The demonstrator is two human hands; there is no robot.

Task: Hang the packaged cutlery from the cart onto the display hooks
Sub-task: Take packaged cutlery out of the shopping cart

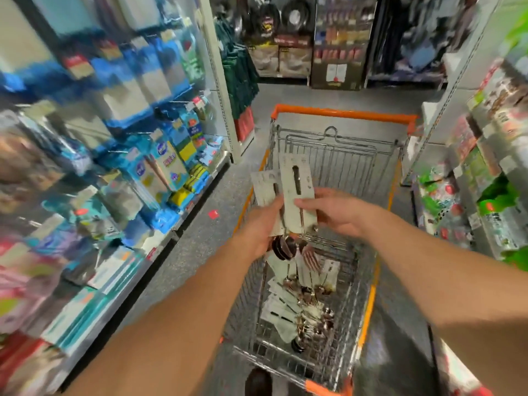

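**Sorting cutlery cards over the cart**

Standing in a shop aisle with a speckled grey floor. Facing blurred shelving on both sides: blue and white packets hanging on the left display, green and patterned goods on the right shelves, frying pans at the far end. Writing on the labels blurring past reading.

Looking down into a wire cart trimmed in orange, holding a heap of loose cutlery packs low in its basket: pale cards with slots, copper-toned spoons and forks fixed to them.

Holding two packs above the cart's near-left side. Gripping the lower, left-hand card pack in the left hand, fingers curling round its bottom part, dark spoon bowls and a fork hanging out beneath. Pinching the taller front card with the right hand, thumb across its face, fingers behind; a long slot showing a dark handle, small grey print too fine to read.
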